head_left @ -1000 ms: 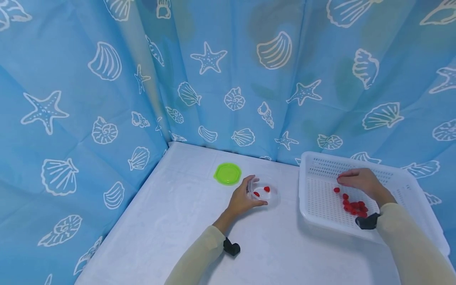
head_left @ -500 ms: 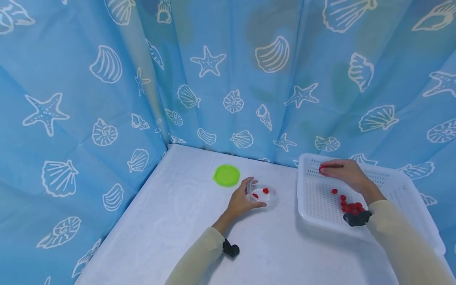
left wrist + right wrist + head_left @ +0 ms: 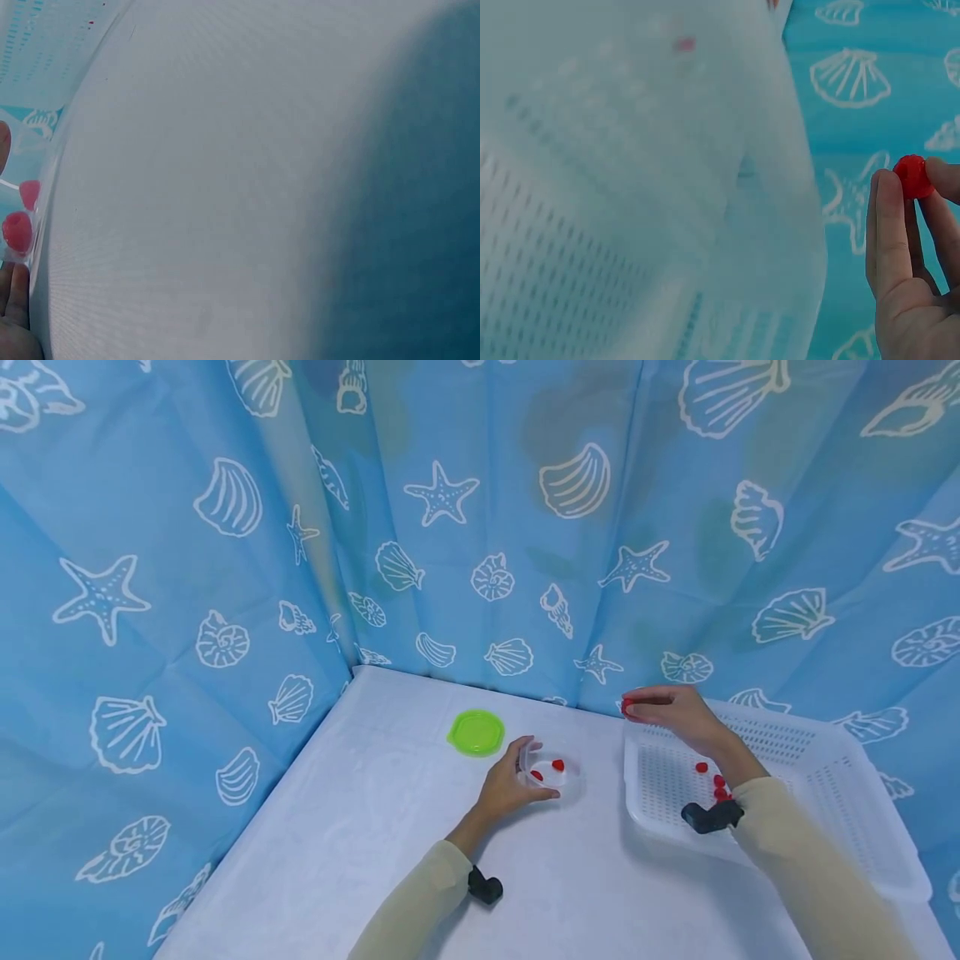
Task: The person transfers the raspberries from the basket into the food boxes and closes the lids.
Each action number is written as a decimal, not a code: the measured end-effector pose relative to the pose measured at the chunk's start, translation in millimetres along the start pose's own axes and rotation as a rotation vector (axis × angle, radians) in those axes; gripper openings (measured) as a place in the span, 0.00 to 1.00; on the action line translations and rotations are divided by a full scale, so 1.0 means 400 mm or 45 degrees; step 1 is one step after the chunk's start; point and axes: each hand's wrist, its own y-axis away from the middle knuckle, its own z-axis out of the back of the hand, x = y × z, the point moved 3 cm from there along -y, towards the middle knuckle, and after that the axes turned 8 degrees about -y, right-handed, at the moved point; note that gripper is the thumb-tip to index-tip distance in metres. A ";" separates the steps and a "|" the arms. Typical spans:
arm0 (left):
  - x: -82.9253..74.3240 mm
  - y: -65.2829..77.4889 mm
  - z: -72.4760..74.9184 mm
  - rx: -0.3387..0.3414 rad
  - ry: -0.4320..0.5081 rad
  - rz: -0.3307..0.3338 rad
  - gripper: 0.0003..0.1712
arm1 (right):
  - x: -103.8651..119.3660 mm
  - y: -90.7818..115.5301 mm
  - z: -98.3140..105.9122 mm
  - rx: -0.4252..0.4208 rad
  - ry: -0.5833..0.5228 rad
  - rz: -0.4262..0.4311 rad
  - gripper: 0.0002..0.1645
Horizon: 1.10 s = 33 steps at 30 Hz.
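Observation:
My left hand [image 3: 504, 783] curls round the side of a small clear plastic container [image 3: 572, 768] on the white table. Inside that container lie two raspberries, one of them a raspberry [image 3: 17, 231] large in the left wrist view. Between thumb and fingertips my right hand [image 3: 678, 717] pinches a red raspberry [image 3: 913, 177], held over the far left rim of a white perforated basket [image 3: 847, 760]. A few more raspberries [image 3: 702, 767] show on the basket's floor; my right wrist and its black camera hide others there.
A green lid [image 3: 477, 732] lies flat behind the clear container. Blue curtains [image 3: 465, 552] with white shell prints enclose the table [image 3: 360, 810] at the back and left. The basket's raised wall stands between its berries and the container.
My right hand has lifted from inside the basket and travelled left to its far left rim, carrying a raspberry. The left hand still holds the container in the same spot.

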 end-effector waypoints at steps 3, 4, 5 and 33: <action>0.003 0.003 0.001 0.005 -0.002 0.007 0.57 | 0.006 -0.015 -0.043 0.028 -0.057 0.003 0.33; 0.003 0.003 0.001 0.007 0.001 0.008 0.57 | 0.008 -0.020 -0.057 0.039 -0.064 -0.002 0.33; 0.004 0.004 0.001 0.009 0.002 0.011 0.57 | 0.010 -0.025 -0.071 0.050 -0.068 -0.001 0.32; -0.001 0.001 0.014 0.022 0.077 -0.037 0.56 | -0.023 -0.087 -0.341 0.166 0.210 -0.049 0.15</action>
